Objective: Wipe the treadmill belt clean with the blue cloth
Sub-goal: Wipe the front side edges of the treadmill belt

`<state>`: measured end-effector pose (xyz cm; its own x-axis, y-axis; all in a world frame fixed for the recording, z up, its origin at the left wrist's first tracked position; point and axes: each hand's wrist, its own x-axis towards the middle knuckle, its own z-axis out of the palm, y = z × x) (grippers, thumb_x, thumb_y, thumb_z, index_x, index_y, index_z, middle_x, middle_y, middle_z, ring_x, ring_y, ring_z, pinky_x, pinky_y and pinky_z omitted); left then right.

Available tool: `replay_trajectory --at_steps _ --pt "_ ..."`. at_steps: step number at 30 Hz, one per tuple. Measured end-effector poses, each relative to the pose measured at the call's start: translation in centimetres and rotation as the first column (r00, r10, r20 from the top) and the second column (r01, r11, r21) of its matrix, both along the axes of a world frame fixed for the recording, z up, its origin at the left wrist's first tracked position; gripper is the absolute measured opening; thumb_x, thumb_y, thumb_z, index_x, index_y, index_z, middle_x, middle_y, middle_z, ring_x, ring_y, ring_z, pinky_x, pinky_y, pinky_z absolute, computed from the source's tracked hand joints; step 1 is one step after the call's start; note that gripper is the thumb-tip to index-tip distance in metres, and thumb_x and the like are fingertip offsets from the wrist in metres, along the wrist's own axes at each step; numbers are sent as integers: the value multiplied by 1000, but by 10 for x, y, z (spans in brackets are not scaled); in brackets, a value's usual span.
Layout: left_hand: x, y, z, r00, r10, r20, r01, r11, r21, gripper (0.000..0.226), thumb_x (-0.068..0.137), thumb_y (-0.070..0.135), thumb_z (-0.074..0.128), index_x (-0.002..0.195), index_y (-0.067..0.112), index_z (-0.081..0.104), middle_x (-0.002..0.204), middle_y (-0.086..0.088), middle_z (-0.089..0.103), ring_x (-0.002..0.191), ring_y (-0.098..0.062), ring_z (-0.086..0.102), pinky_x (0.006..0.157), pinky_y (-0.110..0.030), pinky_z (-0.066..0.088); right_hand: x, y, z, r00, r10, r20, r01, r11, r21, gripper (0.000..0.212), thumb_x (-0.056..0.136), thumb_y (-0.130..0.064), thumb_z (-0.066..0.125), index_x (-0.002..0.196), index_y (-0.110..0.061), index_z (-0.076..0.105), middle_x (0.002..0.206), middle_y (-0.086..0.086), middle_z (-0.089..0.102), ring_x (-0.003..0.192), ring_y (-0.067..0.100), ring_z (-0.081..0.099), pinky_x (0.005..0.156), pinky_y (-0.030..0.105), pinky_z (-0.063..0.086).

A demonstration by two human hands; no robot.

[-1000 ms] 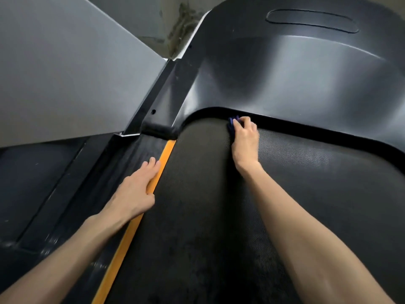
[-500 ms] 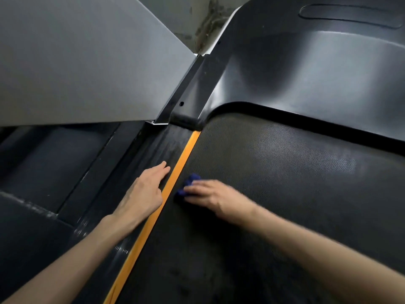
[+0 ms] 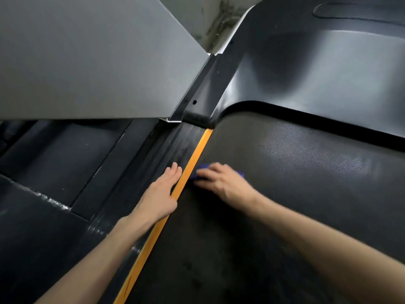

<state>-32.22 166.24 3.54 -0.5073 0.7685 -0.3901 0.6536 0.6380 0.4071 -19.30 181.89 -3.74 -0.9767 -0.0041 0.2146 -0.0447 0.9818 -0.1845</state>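
While on belt (image 3: 295,183), cloth (image 3: 203,166) under hand (image 3: 221,181)

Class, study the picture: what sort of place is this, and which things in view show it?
Probably a gym or home workout room. The textured black treadmill belt, the orange strip along its edge and the moulded black motor cover ahead of it show an exercise machine.

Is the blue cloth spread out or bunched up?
Bunched: the right hand covers most of the cloth, with only small blue edges showing on the belt.
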Motion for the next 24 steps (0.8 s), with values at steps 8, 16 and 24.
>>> replay_trajectory --at_steps 8,16,24 --pt "-5 0 2 997 -23 72 26 998 -52 88 81 -13 44 150 29 8 156 16 -3 144 -8 1 103 -24 34 -11 11 9 914 -400 72 406 902 -143 53 69 3 58 119 -14 65 124 8 60 93 35 51 76 45 49" --pt "-2 0 -1 998 -33 45 35 999 -42 87 82 -13 44 150 27 8 156 14 -3 144 -9 0 102 -24 33 22 31 13 778 -622 95 628 773 -89 57 81 -6 42 137 -17 46 143 3 45 130 27 41 103 43 22" --pt "3 4 4 999 -41 9 42 994 -106 87 83 -9 49 151 24 5 157 9 -5 144 -12 -1 112 -30 22 43 -33 30 904 -244 351 322 929 -184 70 87 -58 9 147 -29 28 157 -4 16 146 18 8 115 40 9"
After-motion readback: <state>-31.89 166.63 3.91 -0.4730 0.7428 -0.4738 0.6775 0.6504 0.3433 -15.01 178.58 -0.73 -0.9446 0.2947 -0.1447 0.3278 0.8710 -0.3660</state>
